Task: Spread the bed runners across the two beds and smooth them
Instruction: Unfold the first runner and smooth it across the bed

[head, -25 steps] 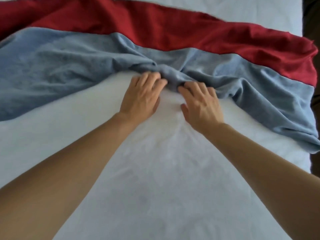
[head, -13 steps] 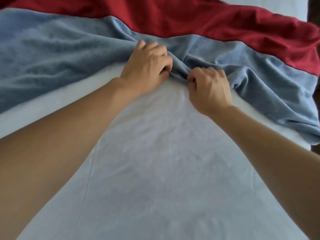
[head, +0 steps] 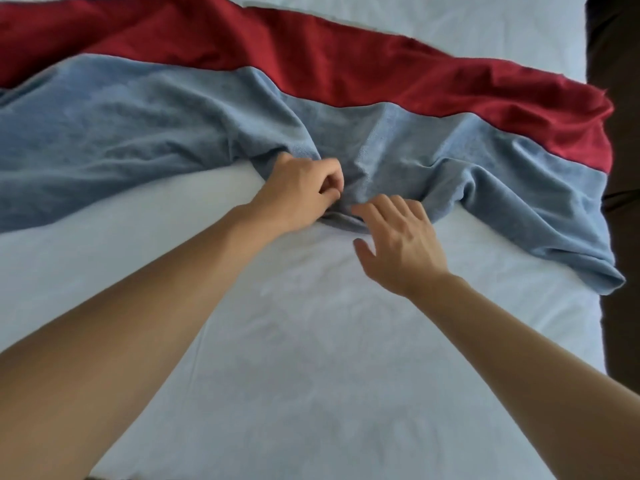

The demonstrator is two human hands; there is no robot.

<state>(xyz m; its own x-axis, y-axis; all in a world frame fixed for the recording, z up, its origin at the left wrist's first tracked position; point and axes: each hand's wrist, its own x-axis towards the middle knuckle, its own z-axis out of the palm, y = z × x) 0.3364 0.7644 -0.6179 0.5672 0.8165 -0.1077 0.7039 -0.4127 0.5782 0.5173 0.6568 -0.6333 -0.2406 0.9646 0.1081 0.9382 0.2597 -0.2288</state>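
Observation:
A blue-grey bed runner (head: 131,133) lies crumpled across the white bed (head: 311,358), with a red runner (head: 346,60) lying beyond it and overlapping its far edge. My left hand (head: 298,192) has its fingers curled and pinches the bunched near edge of the blue runner at the middle of the bed. My right hand (head: 398,240) hovers just to the right with fingers spread and relaxed, its fingertips at the same bunched fold. The blue runner's right end (head: 568,237) lies wrinkled near the bed's right edge.
A dark strip of floor or furniture (head: 620,202) runs along the bed's right side. White sheet extends beyond the red runner (head: 450,19) at the top. My bare forearms reach in from the bottom corners.
My right hand has let go of the blue runner's edge and opened. The left hand keeps pinching the fold, which has been pulled nearer to me.

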